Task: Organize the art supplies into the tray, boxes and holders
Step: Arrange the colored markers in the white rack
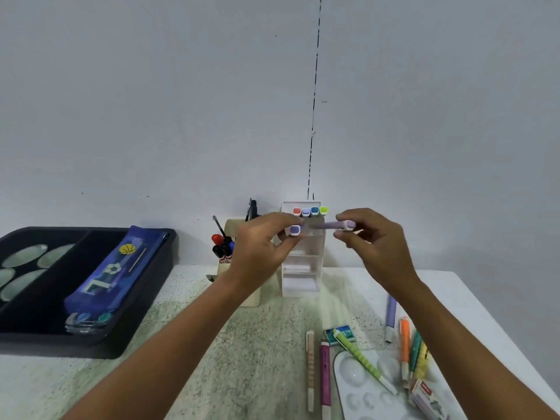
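2 hands [266, 247] [372, 241] hold 2 purple markers [328, 225]; 4 in white holder [303, 265].

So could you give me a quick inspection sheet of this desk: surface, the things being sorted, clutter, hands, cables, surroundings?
Surface: white speckled table.
Job's things: purple marker with white barrel held level in front of the white tiered marker holder, which has four capped markers in its top row; beige pen holder with red, black and blue pens; black divided tray holding a blue printed pencil case.
Clutter: loose pens and highlighters, a white paint palette and small boxes at front right.
Hands: left hand and right hand each pinch an end of the marker.
Cables: nothing seen.
Surroundings: plain grey wall with a dashed vertical line.
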`<state>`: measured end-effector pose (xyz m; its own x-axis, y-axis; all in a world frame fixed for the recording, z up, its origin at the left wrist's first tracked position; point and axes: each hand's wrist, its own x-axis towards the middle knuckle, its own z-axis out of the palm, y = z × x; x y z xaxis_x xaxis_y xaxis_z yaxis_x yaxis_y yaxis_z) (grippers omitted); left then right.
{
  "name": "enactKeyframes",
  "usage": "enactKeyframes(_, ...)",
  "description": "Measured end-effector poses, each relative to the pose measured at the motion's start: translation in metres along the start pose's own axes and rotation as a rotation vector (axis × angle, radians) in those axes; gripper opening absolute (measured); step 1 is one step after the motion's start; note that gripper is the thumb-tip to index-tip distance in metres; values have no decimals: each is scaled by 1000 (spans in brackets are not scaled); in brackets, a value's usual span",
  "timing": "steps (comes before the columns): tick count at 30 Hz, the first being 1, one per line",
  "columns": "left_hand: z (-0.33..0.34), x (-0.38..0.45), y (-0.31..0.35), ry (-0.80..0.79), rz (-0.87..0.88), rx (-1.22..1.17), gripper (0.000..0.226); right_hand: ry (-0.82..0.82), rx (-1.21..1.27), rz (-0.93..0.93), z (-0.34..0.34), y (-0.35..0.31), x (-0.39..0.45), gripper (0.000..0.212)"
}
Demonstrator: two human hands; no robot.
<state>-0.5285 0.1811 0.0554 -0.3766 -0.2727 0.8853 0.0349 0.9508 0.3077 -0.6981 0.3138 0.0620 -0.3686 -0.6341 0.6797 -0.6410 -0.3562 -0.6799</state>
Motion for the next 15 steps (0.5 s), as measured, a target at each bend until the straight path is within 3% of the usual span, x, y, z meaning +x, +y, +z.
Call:
enactKeyframes(4,18,-6,-18,-71,-50,51,17,-41,-223,-50,13,17,7,18)
enactKeyframes(7,29,-8,-25,-155,-184,31,21,-90,-339,-1,20,25,12,15)
enactKeyframes(15,41,8,-25,-390,-328,84,35,-265,-569,132,30,29,26,17)
